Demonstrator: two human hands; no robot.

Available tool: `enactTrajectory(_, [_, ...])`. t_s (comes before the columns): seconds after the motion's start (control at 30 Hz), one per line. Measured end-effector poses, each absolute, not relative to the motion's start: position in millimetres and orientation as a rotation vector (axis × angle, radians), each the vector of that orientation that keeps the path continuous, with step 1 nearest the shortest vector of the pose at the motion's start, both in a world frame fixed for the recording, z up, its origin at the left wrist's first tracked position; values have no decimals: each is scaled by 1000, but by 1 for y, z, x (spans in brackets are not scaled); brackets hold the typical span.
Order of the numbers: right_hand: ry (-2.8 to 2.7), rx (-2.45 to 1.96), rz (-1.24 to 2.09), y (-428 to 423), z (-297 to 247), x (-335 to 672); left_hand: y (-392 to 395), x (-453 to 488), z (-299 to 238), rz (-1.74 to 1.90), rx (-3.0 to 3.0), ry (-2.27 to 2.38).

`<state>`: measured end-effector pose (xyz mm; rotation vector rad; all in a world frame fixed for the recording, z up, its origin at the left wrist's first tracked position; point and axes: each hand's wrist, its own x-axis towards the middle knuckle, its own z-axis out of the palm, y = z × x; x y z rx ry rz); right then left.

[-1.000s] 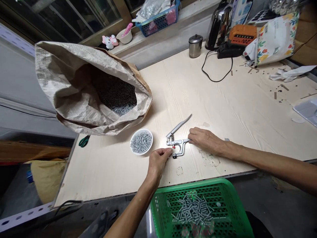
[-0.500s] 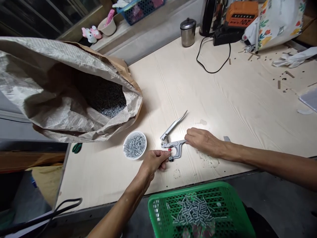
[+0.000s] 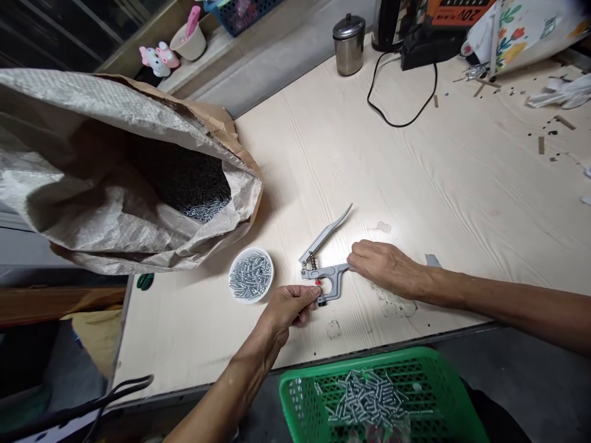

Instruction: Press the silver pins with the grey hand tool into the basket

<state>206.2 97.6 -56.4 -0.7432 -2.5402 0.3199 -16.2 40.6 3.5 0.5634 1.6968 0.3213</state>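
We are finding the grey pliers (image 3: 329, 271) at the tabletop (image 3: 415, 197), near its front edge; their upper lever is standing apart from the lower handle, with a coil spring showing at the pivot end; we are not able to tell whether the tool is lying fully flat. The right hand (image 3: 385, 267) is gripping the end of the lower handle, its fingers closing round it; the left hand (image 3: 290, 303) is holding thumb and forefinger in a closed pinch at the mouth of the pliers, just beside a red part (image 3: 317, 282); we cannot tell whether a small piece is sitting between those fingertips.

Left of the pliers, a white bowl (image 3: 252, 301) is holding many small metal pieces (image 3: 250, 274); farther left and beyond the pliers, a large sack (image 3: 244, 197) is gaping open, more metal pieces (image 3: 207, 206) showing inside; on the wearer's side of the pliers, below the table edge, a green basket (image 3: 418, 353) is carrying a heap of silvery ribbed pieces (image 3: 369, 394); well beyond the pliers, a lidded metal canister (image 3: 349, 55) is standing upright, with a black cable (image 3: 397, 125) looping to its right.
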Motion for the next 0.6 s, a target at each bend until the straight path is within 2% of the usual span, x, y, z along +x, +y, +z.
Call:
enactTrajectory(0.33, [-2559,-697,308,95,-54,209,38,-6,11,247,701,1778])
enactTrajectory(0.6, [-2614,-683,528,105,-55,211,45,-5,16,189,562,1775])
